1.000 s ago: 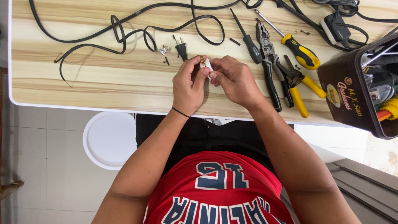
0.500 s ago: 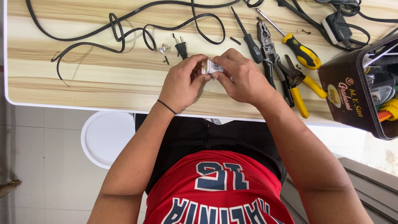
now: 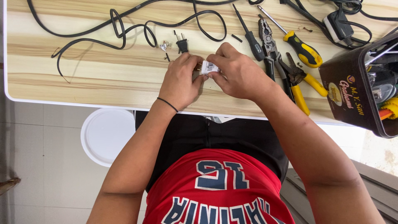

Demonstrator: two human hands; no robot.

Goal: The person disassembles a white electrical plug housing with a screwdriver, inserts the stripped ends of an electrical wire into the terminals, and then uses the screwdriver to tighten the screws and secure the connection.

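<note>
Both forearms come up from the bottom of the view and angle inward, meeting over the near half of the light wood-grain tabletop. Left hand is knuckles up, thin black band on the wrist, fingers curled, with the fingertips pinched on the left end of a small white rectangular plastic part. Right hand is also knuckles up, with thumb and forefinger closed on the same part from its right end. The two hands are together and touch at the part, so neither is open. The white part is held just above the tabletop, roughly mid-width, a short way in from the near edge. Just behind the left hand, a black two-pin plug lies on the tabletop, small metal bits beside it, and a long black cable loops across the far side of the tabletop. To the right of the right hand lie a black-handled screwdriver, yellow-handled pliers and a yellow-and-black screwdriver. A dark rectangular tool tin sits at the tabletop's right end.
</note>
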